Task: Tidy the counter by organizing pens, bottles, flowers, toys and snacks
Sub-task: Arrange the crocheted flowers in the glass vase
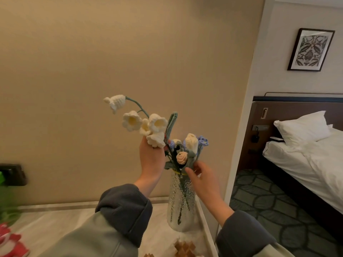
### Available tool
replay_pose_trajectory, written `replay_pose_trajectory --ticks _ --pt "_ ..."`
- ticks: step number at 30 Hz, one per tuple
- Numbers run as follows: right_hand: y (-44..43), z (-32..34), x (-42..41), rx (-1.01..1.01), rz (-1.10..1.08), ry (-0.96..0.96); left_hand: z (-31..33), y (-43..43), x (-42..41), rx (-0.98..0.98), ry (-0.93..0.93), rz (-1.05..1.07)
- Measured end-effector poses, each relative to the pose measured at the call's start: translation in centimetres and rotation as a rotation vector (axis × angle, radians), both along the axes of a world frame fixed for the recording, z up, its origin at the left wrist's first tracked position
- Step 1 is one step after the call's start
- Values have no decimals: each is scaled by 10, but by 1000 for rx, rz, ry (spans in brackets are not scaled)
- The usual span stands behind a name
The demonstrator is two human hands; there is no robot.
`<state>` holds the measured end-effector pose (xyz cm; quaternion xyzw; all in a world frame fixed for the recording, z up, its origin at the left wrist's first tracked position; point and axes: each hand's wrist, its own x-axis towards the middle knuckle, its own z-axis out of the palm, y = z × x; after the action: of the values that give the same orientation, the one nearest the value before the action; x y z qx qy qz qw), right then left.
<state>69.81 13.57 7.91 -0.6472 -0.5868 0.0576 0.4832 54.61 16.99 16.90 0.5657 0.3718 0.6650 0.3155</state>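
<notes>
Crocheted flowers take their place on a hotel-room counter (74,221) as a person, both sleeves in view, adds to the arrangement. The left hand (151,160) is raised with its fingers wrapped round the stem of a white bell-flower sprig (148,125), held above and just left of a textured glass vase (181,206). The vase already carries a bunch (187,151) of cream, peach and lilac blooms. The right hand (202,179) is at the rim with thumb and fingers curved about the greenery; whether they pinch it or only part it cannot be told. The vase stands close to the counter's right edge, with wooden puzzle blocks (184,248) just in front. Pushing the sprig down into the crowded neck could snag its bells on the other stems, and a sideways shove might tip the tall vase toward that edge.
</notes>
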Motion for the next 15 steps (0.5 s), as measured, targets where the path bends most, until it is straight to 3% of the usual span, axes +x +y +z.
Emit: replay_pose_trajectory --ticks 4,9,15 --pt "2 0 4 4 -40 35 1 0 2 3 -4 4" --pt "4 -1 3 10 -58 38 10 0 9 24 -161 -89" --pt "3 0 2 2 -64 60 -5 -2 15 93 66 -12"
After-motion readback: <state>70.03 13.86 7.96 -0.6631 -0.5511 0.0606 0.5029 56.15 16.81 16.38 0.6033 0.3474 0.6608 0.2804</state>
